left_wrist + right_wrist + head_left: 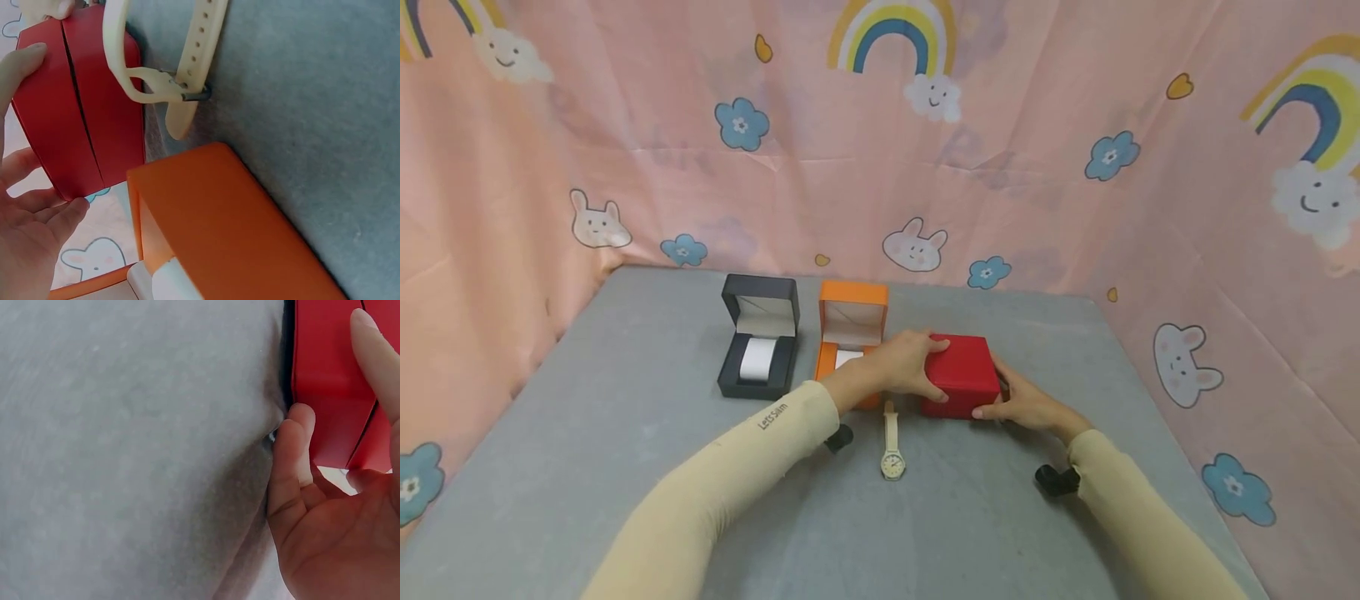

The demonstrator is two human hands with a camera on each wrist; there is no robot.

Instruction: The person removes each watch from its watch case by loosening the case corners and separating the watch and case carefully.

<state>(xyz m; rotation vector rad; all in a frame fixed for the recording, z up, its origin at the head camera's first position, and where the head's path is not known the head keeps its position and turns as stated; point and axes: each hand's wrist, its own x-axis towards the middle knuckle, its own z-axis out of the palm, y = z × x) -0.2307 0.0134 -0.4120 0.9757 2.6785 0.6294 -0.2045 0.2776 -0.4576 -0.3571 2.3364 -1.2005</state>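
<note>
A closed red watch box (958,371) sits on the table right of centre, a thin seam running between its lid and base. My left hand (910,362) grips its upper part from the left, thumb on the front and fingers at the top and back. From the right, my right hand (1030,406) holds the lower part, its thumb on the front face and fingers round the side, low against the cloth in the right wrist view. Just left of the box, a cream wristwatch (892,464) lies dial towards me; its buckled strap (200,47) looms in the left wrist view.
An orange watch box (853,291) stands with its lid raised, partly behind my left forearm. Left of it is an open dark grey watch box (730,377) holding a white cushion (758,359). A pink patterned curtain (820,200) borders the grey-covered table (625,417).
</note>
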